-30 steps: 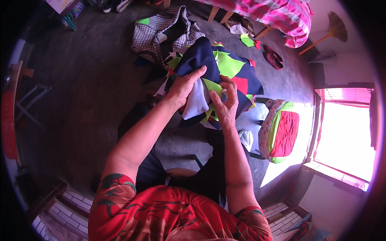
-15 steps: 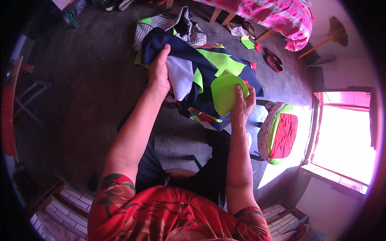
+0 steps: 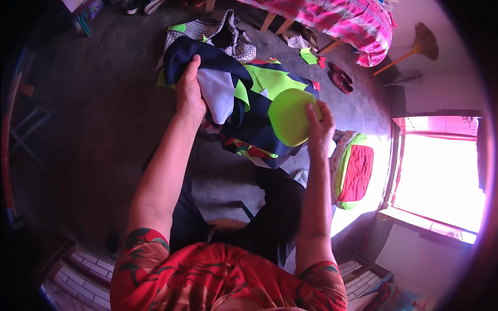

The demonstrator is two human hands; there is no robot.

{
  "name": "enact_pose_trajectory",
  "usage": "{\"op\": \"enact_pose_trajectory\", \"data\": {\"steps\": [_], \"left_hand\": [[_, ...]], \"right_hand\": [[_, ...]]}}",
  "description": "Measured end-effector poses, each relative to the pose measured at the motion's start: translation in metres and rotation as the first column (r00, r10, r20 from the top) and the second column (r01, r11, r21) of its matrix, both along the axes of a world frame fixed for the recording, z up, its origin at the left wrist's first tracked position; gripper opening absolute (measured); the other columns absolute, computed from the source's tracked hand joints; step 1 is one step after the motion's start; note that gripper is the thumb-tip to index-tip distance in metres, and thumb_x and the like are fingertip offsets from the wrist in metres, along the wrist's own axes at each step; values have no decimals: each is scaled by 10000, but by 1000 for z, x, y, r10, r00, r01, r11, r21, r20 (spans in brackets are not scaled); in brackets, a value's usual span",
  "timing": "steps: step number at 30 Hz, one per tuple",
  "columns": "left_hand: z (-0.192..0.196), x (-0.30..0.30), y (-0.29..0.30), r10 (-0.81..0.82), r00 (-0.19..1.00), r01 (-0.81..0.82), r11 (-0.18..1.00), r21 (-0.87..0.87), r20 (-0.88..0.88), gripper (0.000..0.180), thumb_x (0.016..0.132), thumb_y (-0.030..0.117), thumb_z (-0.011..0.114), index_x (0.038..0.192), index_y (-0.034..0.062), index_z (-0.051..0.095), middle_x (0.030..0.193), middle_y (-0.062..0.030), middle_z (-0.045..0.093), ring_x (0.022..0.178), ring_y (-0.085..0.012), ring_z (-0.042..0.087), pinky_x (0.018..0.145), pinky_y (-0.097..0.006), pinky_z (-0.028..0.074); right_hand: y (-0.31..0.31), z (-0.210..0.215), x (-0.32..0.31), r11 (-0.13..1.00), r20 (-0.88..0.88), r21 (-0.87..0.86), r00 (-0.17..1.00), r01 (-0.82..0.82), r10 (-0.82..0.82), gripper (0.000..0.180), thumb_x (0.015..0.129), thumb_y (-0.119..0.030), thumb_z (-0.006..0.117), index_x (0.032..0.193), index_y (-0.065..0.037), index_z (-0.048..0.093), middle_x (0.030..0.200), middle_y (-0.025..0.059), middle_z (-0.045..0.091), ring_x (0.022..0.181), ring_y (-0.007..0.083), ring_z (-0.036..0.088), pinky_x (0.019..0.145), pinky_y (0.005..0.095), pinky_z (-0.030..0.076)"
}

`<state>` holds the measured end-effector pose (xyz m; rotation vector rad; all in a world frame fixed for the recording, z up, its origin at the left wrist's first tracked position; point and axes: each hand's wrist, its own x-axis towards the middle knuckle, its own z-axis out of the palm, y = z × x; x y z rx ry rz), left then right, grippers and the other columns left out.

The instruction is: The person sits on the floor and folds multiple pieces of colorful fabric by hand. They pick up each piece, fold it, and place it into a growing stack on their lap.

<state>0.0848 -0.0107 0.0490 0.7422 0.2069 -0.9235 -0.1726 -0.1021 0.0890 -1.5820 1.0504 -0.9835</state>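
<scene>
Gripping one green fabric disc (image 3: 288, 117), seemingly.

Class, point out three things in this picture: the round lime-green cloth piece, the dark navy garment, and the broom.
Round lime-green cloth piece (image 3: 288, 116), head view, its centre.
Dark navy garment (image 3: 207, 56), head view, upper fold.
Broom (image 3: 424, 42), head view, bristle head.

- The left hand (image 3: 189, 96) has climbed toward 11 o'clock, dragging the navy cloth (image 3: 244, 111) wider open.
- The right hand (image 3: 319, 129) has swung toward 3 o'clock, now pinching the lime-green round piece (image 3: 288, 116).
</scene>
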Motion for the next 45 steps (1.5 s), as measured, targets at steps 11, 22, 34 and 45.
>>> {"op": "enact_pose_trajectory", "data": {"steps": [11, 22, 34, 45], "left_hand": [[6, 2, 1, -19, 999, 18, 1000, -13, -35, 327, 801, 317, 665, 1001, 66, 605, 941, -73, 643, 803, -210, 625, 709, -335, 516], [5, 3, 1, -125, 992, 123, 990, -62, -23, 350, 790, 342, 673, 991, 64, 606, 925, -71, 644, 790, -207, 627, 701, -333, 518], [4, -3, -1, -180, 983, 177, 983, -55, -43, 354, 779, 362, 683, 966, 71, 611, 903, -72, 649, 767, -206, 634, 678, -333, 523], [13, -18, 0, -433, 901, 433, 893, -119, 32, 351, 784, 376, 676, 987, 93, 625, 907, -42, 654, 771, -180, 627, 688, -322, 511]], "right_hand": [[-70, 14, -34, 520, -501, -830, 677, -200, -539, 121, 841, -175, 603, 956, -145, 624, 739, 62, 611, 651, 236, 601, 546, 380, 477], [-24, -70, -48, 874, -798, -377, 587, -307, -138, 332, 844, -334, 575, 1103, -126, 560, 1246, 144, 481, 1078, 342, 496, 877, 428, 420], [-18, -75, -40, 862, -815, -294, 579, -412, 0, 471, 799, -319, 622, 1207, -116, 502, 1292, 120, 457, 1152, 347, 428, 943, 438, 366], [55, -14, 28, 934, 209, 257, 958, -247, 196, 369, 944, -300, 457, 1188, -28, 504, 1205, 147, 520, 1112, 253, 506, 907, 366, 420]]}}
